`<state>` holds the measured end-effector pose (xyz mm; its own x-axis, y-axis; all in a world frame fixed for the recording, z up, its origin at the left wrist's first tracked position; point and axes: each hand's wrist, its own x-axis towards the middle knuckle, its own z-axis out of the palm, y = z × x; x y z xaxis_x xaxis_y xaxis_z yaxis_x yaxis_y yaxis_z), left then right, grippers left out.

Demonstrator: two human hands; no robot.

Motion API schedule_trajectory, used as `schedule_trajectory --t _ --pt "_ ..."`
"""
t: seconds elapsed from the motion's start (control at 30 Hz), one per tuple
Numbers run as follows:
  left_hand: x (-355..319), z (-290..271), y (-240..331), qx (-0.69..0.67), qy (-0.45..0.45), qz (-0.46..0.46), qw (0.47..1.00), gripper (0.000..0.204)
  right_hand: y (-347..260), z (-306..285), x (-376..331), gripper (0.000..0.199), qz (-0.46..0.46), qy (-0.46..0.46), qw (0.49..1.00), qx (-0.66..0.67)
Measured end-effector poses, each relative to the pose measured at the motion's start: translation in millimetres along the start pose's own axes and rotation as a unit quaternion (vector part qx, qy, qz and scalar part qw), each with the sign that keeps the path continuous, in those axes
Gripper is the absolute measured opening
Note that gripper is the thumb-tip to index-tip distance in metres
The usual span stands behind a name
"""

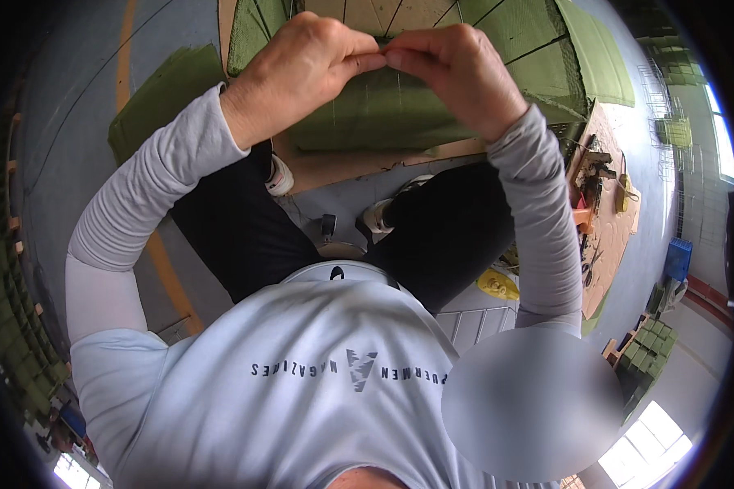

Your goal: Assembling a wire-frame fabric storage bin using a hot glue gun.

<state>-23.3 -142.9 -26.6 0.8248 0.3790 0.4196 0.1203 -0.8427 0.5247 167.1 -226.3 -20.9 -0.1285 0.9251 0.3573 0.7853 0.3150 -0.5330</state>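
My left hand (289, 73) and my right hand (469, 77) meet fingertip to fingertip at the top of the head view. Both are closed in a pinch, and whatever lies between the fingertips is too small to make out. Directly beneath them is a green fabric-covered piece (367, 118) with dark lines crossing its upper side and an open-looking tan middle. It lies in front of my spread knees, with its far end cut off by the view's edge. My wrists hide parts of its near sides.
Green cloth (167, 94) spreads at the left. Brown cardboard (616, 216) on the right bears dark scraps, a yellow object (624, 193) and scissors (593, 259). Another yellow object (497, 284) sits by my right thigh. Farther off are a blue crate (677, 259) and stacked green pieces (648, 350).
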Motion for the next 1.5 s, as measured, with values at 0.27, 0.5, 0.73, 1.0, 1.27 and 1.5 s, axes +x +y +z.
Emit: schedule_trajectory --t 0.27,0.5,0.73,1.0,1.27,1.5 --pt "4.6 -6.4 -1.7 0.008 -0.158 -0.138 0.978 0.019 34.6 -0.9 8.7 0.019 0.115 -0.163 0.961 0.190" --pt "-28.3 25.5 -3.3 0.185 0.133 0.157 0.961 0.032 1.7 20.5 -30.6 0.016 -0.145 0.121 0.977 -0.101" --pt "-22.0 22.6 -8.2 0.153 0.112 0.106 0.976 0.023 0.8 26.3 -23.0 0.010 -0.077 0.113 0.987 -0.087" --pt "-12.7 16.7 -2.9 0.075 0.089 0.039 0.992 0.018 -17.9 6.8 -7.8 0.016 0.068 0.028 0.997 -0.030" --pt "-11.2 19.0 4.6 0.091 0.062 0.060 0.992 0.011 5.6 -0.8 7.1 0.017 0.154 -0.083 0.980 0.092" --pt "-18.2 9.5 1.5 0.060 0.062 0.039 0.996 0.020 -11.9 -8.4 -19.2 0.019 0.039 0.132 0.990 0.011"
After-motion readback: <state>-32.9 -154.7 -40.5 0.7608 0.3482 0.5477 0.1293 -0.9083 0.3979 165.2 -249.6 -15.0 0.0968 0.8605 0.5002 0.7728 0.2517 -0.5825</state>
